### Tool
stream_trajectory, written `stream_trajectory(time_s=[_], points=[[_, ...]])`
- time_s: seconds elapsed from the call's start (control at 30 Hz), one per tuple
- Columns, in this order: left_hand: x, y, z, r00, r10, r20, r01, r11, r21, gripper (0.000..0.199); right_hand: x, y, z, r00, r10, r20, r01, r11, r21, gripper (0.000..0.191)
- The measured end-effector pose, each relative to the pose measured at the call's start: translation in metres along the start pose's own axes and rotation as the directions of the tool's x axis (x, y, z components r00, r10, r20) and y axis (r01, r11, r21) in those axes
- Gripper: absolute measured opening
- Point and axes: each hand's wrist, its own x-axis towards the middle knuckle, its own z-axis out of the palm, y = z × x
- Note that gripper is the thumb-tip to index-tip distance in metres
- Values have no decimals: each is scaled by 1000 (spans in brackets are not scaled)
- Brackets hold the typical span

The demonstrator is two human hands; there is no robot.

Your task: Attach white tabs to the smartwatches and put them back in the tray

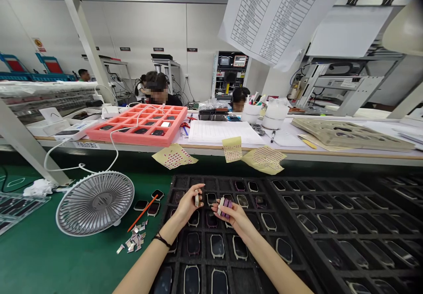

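My left hand [189, 203] is closed around a pale-framed smartwatch case [197, 198], seen edge-on, above the black foam tray [205, 248]. To its right, my right hand [235, 215] grips a small stack of watch cases on edge, one white [220, 206] and at least one purple [227, 209]. Fingers hide part of what both hands hold. Below them, watch cases with dark faces, such as a light-framed one [217, 245], lie in the tray's square compartments.
A second black tray of watch cases [330, 223] adjoins on the right. Left on the green mat are a grey fan [95, 203], an orange stick [142, 213], loose watches [153, 209] and small silvery pieces [134, 241]. A pink foam tray [137, 124] stands on the shelf; people sit beyond.
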Motion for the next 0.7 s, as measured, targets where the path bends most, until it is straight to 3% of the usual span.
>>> stream_trajectory(time_s=[0.17,0.7], points=[[0,-3,-1,998,56,4,-56,998,40,29,0,3,2,1000,8,-4,-8,1000,-29,48],[2,-12,-3,997,71,-23,-68,990,123,24,-6,4,8,1000,-13,-10,12,997,-80,45]])
